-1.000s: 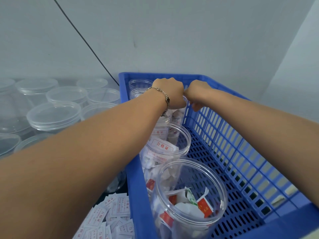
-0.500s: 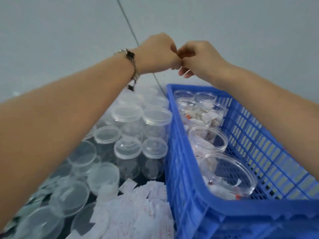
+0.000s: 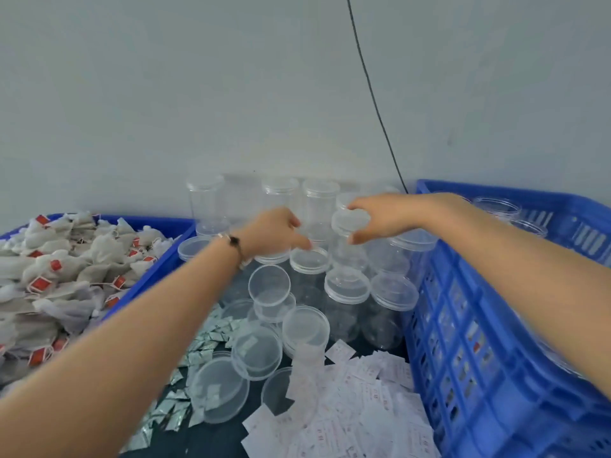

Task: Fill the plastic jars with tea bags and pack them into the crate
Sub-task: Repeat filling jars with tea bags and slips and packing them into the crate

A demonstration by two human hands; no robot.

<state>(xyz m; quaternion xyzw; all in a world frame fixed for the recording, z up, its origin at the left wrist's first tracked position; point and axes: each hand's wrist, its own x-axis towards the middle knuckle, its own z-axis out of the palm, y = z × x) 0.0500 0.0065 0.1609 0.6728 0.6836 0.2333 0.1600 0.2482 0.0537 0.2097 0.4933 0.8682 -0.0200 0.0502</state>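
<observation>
Step in hand: fetching the next empty jar from the stock, by my judgement; filling and packing of this one are not yet begun.

Landmark: the crate (image 3: 469,325), blue, at the right of the view. All places below are given from it.

Right hand (image 3: 380,219): reaches out just left of the crate's far corner. Its thumb and fingers curve round the lid of a capped jar (image 3: 351,223) standing in the cluster there. The frame is blurred by motion, so whether the grip is firm or only closing cannot be told for certain; contact with the lid appears made.

Left hand (image 3: 274,231): further left of the crate, over the same cluster, fingers loosely curled and holding nothing. Its fingertips are at or just above the lid of a neighbouring jar (image 3: 309,259); touching or not, I cannot tell.

Stock: clear capped jars (image 3: 347,285) stand on the tabletop (image 3: 228,438) against the crate's left wall. Loose lids (image 3: 256,353) lie nearer the viewer, beside paper slips (image 3: 357,401) and foil sachets (image 3: 198,352).

Tea bags (image 3: 59,269): heaped in a second blue bin (image 3: 158,259), well left of the crate.

Inside the crate, open jars (image 3: 496,206) show at the far end.

Next move, as judged: lift the gripped jar clear without toppling its neighbours, which stand close; then steady the body with the free hand, unscrew the lid and carry the jar toward the tea bags.
</observation>
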